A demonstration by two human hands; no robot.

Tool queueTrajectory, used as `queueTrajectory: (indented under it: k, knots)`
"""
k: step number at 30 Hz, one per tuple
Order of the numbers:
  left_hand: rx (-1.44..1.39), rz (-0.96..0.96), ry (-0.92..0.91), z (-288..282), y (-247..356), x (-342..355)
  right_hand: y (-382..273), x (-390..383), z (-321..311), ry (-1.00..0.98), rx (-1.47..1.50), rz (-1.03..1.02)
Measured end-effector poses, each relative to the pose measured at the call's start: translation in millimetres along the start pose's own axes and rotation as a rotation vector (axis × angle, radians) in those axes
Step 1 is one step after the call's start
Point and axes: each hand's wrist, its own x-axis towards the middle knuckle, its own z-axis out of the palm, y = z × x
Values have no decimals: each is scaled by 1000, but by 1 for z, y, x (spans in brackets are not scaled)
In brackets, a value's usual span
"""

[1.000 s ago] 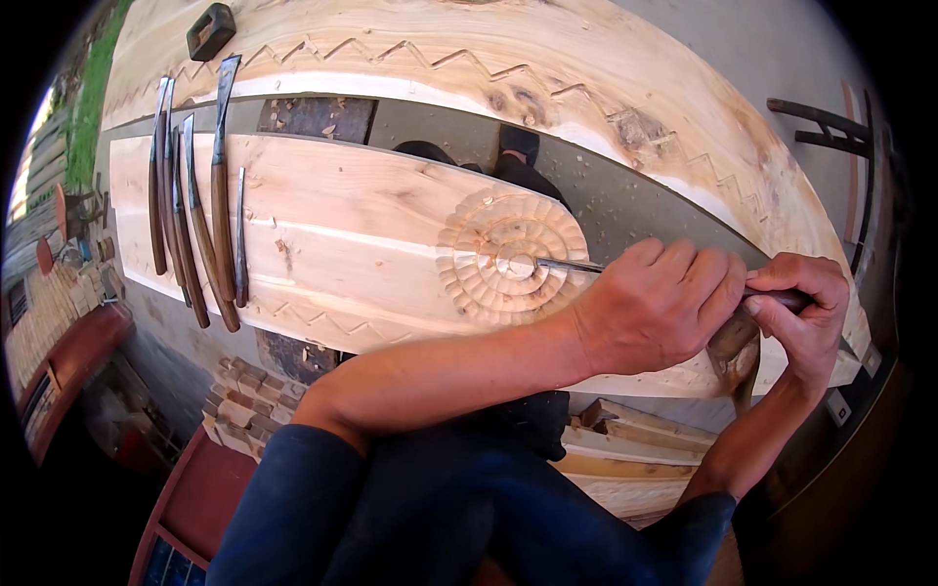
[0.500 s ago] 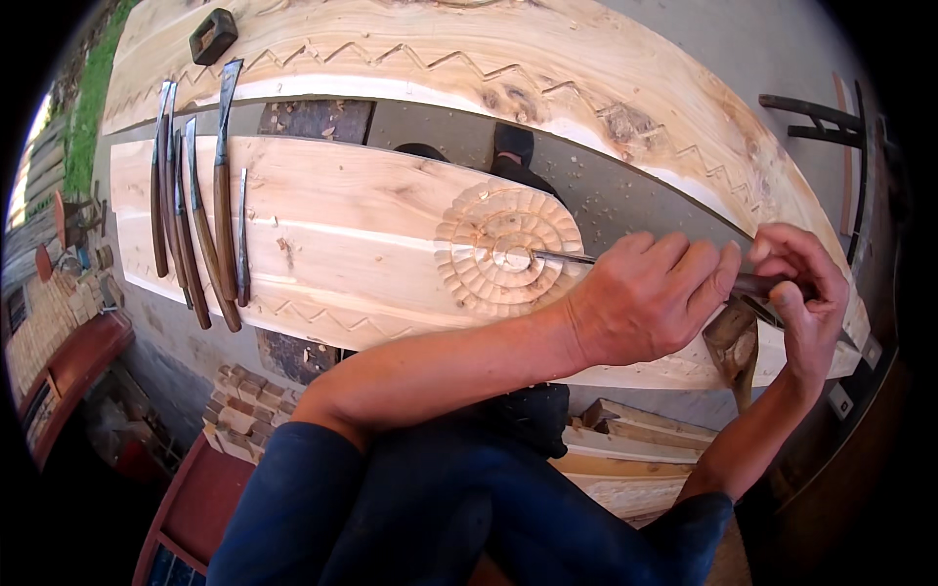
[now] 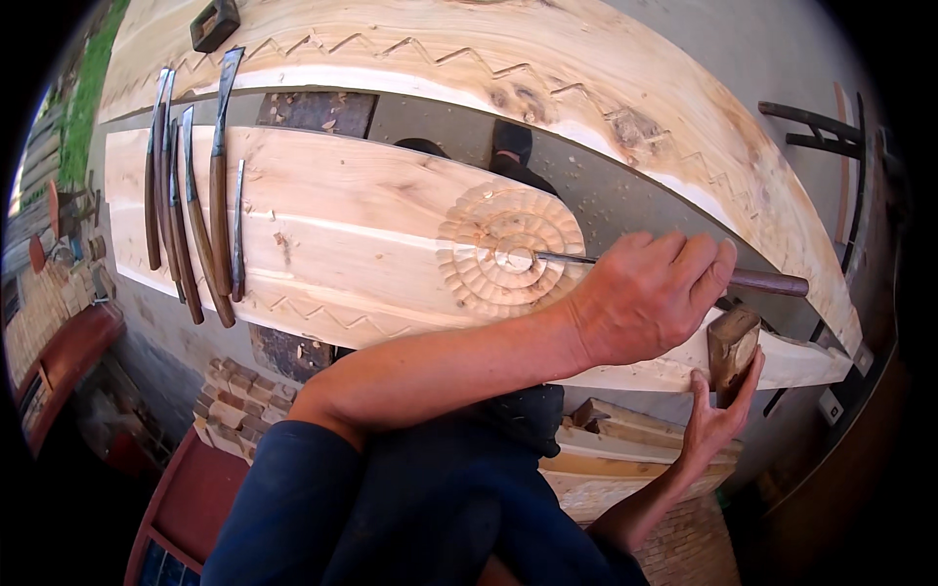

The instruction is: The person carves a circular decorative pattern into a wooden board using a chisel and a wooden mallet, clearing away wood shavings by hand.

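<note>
Your right hand [image 3: 713, 410] has left the handle of the carving chisel [image 3: 772, 281] and dropped to the dark wooden mallet [image 3: 733, 352]; your left hand [image 3: 645, 298] stays where it was.

Take the middle of the carved round rosette [image 3: 515, 295] as the clock's centre. The chisel lies along 3 o'clock, its steel tip at the edge of the plain central disc, its brown handle jutting past your left hand. Your left fingers are wrapped around it, pressed together.

At 4 o'clock, the mallet stands tilted at the narrow end of the pale plank [image 3: 352, 215] that bears the rosette. Your right thumb and a finger sit spread along either side of it; how firmly they grip cannot be told.

At 9 o'clock, a row of long-handled chisels [image 3: 220, 186] lies across the plank. Beyond, from 10 to 3 o'clock, curves a larger board [image 3: 410, 20] with a carved zigzag; a dark hollow block [image 3: 228, 17] rests on it at 10 o'clock.
</note>
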Motion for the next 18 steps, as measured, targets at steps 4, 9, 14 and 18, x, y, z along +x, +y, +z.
queueTrajectory:
  k: [4, 9, 14, 18]
  knots:
    - [22, -5, -11, -1, 1, 0, 8, 5, -5, 73, 78, 205]
    - [26, 7, -31, 1, 1, 2, 8, 47, -29, -16, 1335, 374]
    - [23, 5, -3, 2, 1, 3, 24, 86, -25, -168, 1513, 208]
    - [69, -11, -25, -3, -1, 3, 7, 102, -20, -189, 1488, 53]
